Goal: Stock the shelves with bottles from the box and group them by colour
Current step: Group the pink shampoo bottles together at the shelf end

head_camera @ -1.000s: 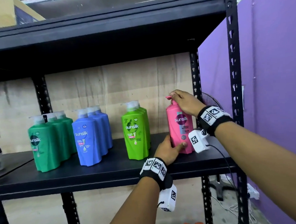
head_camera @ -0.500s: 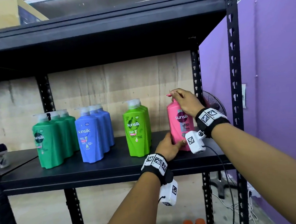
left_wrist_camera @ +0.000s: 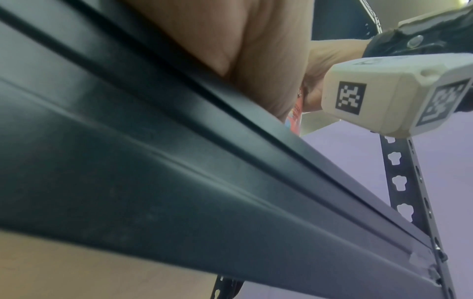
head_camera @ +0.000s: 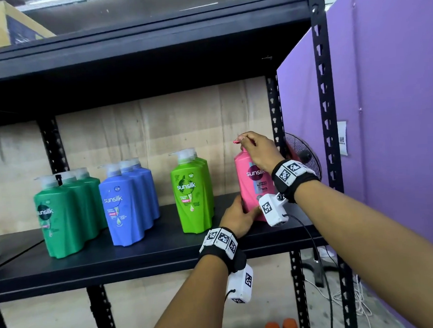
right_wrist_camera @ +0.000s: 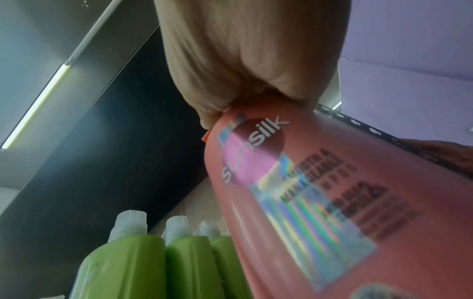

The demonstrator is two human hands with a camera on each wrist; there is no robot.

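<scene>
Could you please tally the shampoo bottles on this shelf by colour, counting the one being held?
Dark green bottles: 3
Blue bottles: 3
Lime green bottles: 3, as the right wrist view shows
Pink bottle, gripped by the left hand and right hand: 1
Total: 10

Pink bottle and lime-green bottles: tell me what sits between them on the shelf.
Only the left hand, gripping the pink bottle low on its side. Otherwise bare black shelf separates it from the lime-green bottles, as the head view shows.
</scene>
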